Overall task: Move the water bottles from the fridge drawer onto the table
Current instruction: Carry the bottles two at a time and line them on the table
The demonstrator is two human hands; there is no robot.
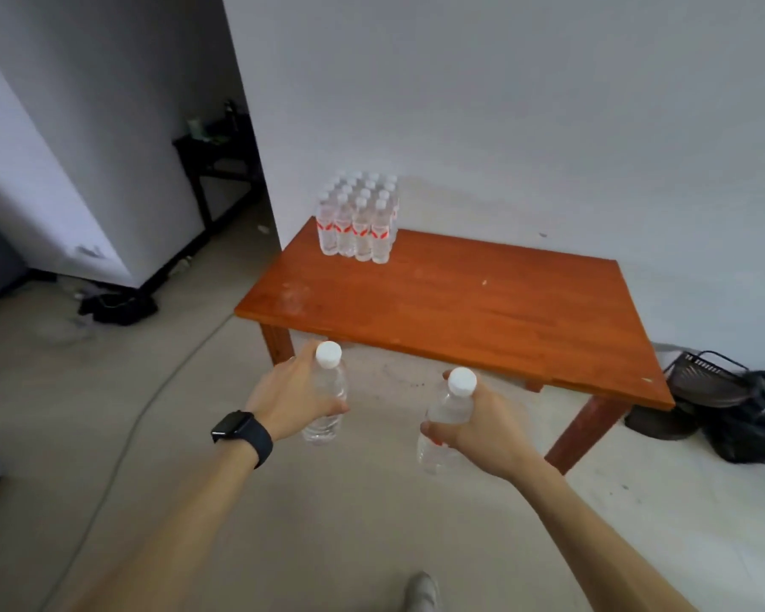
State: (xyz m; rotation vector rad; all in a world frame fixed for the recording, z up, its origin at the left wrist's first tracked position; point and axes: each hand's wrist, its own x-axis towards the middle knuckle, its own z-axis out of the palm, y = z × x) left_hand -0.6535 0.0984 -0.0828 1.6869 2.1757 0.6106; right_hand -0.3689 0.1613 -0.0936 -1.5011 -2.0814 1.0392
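Water bottle (330, 384) clasped in left grip (290, 397); second bottle (450, 408) clasped in right grip (491, 428); table (460, 311) cluster's (356, 223) red labels unreadable.

The tabletop (460, 302) is reddish wood under a smooth, faintly glossy varnish, scuffed pale in spots. The bottles standing on it (356, 223) are clear, shiny plastic with matt white caps and red film labels. The left bottle (327, 390) and right bottle (449, 408) are the same transparent plastic, the floor (107, 413) is matt and stained, the wall (504, 103) is matt paint, and the watch (239, 428) has a smooth dark strap.
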